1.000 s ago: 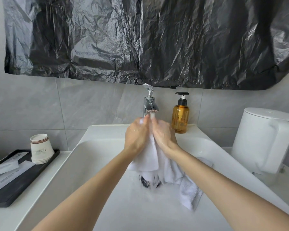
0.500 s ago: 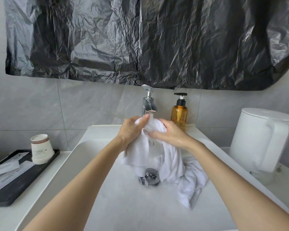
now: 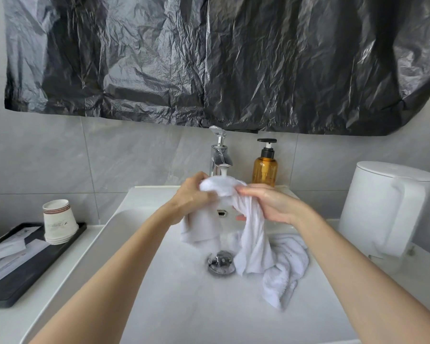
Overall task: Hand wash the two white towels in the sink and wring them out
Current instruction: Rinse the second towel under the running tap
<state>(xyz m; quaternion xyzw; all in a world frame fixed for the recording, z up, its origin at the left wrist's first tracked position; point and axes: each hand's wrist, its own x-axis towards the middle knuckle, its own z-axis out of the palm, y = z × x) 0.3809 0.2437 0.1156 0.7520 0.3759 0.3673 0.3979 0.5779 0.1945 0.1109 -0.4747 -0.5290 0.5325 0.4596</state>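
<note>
Mid-wash I'd say: left hand (image 3: 191, 198) and right hand (image 3: 271, 206) gripping one towel (image 3: 224, 186) under the tap (image 3: 220, 158), second towel (image 3: 289, 259) in the sink (image 3: 159, 306), nothing wrung yet.

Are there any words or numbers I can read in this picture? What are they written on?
No text here is clear enough to read.
Paper cups: a small dark mark and print on the side, too blurred to read.
White packets on the black tray: tiny print, too small to read.
Amber pump bottle: no label shows.
White kettle: no writing shows.
</note>
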